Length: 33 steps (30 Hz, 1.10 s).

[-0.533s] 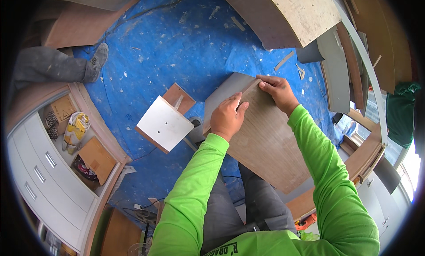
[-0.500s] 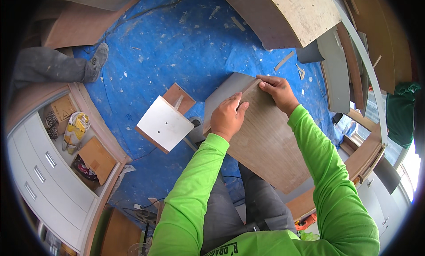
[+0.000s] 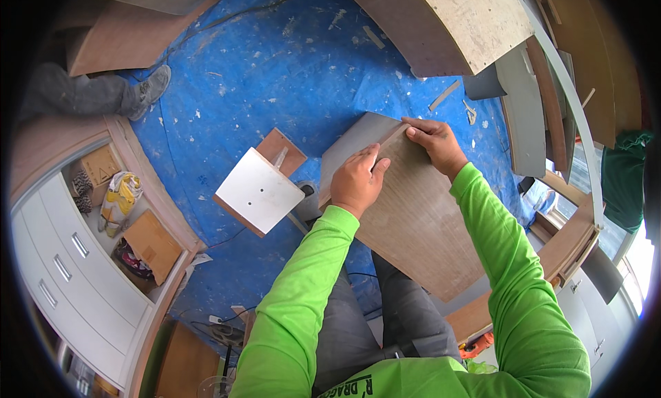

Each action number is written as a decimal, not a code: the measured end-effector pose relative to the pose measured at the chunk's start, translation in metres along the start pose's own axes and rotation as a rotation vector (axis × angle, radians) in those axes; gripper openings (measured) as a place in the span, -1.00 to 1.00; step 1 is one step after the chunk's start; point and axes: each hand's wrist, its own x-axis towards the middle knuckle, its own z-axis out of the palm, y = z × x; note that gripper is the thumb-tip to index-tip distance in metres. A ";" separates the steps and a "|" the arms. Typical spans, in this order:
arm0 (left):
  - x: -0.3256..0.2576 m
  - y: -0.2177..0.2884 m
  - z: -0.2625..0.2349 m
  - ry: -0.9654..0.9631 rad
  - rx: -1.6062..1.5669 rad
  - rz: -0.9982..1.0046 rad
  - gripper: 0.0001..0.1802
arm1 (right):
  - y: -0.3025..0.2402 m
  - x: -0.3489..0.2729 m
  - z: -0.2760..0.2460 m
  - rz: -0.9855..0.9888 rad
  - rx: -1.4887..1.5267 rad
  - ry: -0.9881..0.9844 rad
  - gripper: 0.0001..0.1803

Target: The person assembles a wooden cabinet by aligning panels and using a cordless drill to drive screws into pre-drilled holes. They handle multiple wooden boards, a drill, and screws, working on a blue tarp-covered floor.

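Note:
A large brown wood-grain panel (image 3: 430,226) is tilted in front of my legs, with a grey face (image 3: 354,140) along its far side. My left hand (image 3: 357,181) grips the panel's upper edge, its fingers close together over the edge and its thumb on the grain face. Farther right, near the top corner, my right hand (image 3: 437,149) pinches the same edge. Its thumb presses the grain side while the other fingers reach over the edge, their tips partly hidden. Left of the panel stands a small piece with a white square top (image 3: 258,191) and two dark holes.
Blue sheeting (image 3: 275,74) covers the floor. Another person's shoe (image 3: 151,91) is at the far left. A white drawer unit (image 3: 76,260) stands at left, its open compartment holding a yellow-white bag (image 3: 120,198). Curved wooden panels (image 3: 475,26) lean at the upper right. A cable (image 3: 234,16) crosses the floor.
My hands keep their hold on the panel with almost no movement. The other person's leg at the left has shifted slightly. The whole view has moved a little.

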 end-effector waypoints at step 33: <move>-0.006 0.007 0.025 -0.100 0.160 0.016 -0.48 | 0.279 -0.384 -0.017 0.422 0.087 1.468 -0.45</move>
